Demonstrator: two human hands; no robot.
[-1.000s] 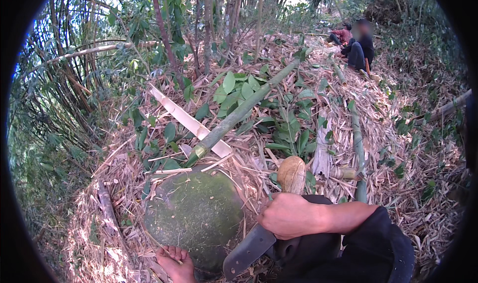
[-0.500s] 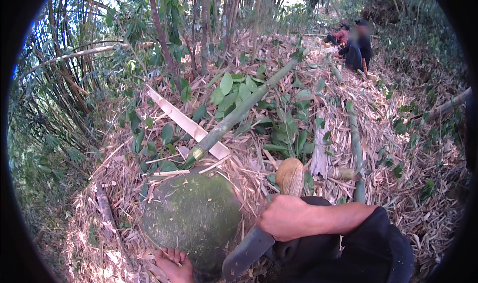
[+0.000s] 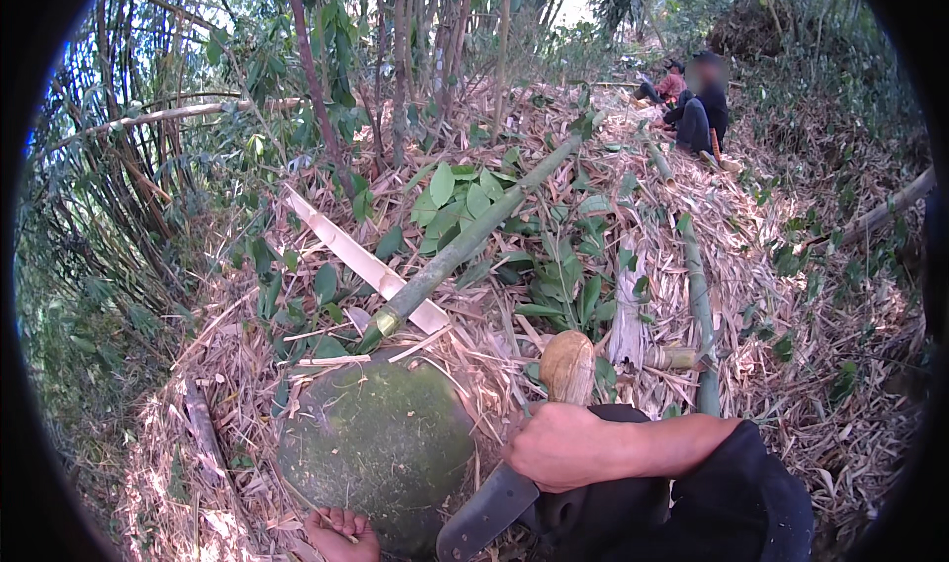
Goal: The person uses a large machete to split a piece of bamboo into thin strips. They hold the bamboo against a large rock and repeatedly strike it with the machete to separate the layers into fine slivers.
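Observation:
My right hand (image 3: 559, 448) is closed around a knife with a broad dark blade (image 3: 488, 515) slanting down to the left. Just beyond that fist stands a rounded wooden piece (image 3: 567, 366); whether it belongs to the knife I cannot tell. At the lower edge, my left hand (image 3: 341, 536) has its fingers curled on a thin pale strip (image 3: 308, 503). Between the hands bulges a large rounded dark-green thing (image 3: 376, 453), speckled with small bits; its kind is unclear. A green bamboo pole (image 3: 465, 241) lies beyond it, across a split pale bamboo slat (image 3: 346, 246).
Dry bamboo leaves (image 3: 751, 295) cover the slope. Leafy green sprigs (image 3: 460, 201) lie by the pole. Another bamboo pole (image 3: 699, 305) is at the right. Two people sit far off, the nearer (image 3: 700, 112) in dark clothes. Bamboo stems (image 3: 109, 176) crowd the left.
My left hand has turned slightly, and the strip's end now shows between its fingers. My right hand with the knife sits slightly lower and left in view; the whole view has shifted a little.

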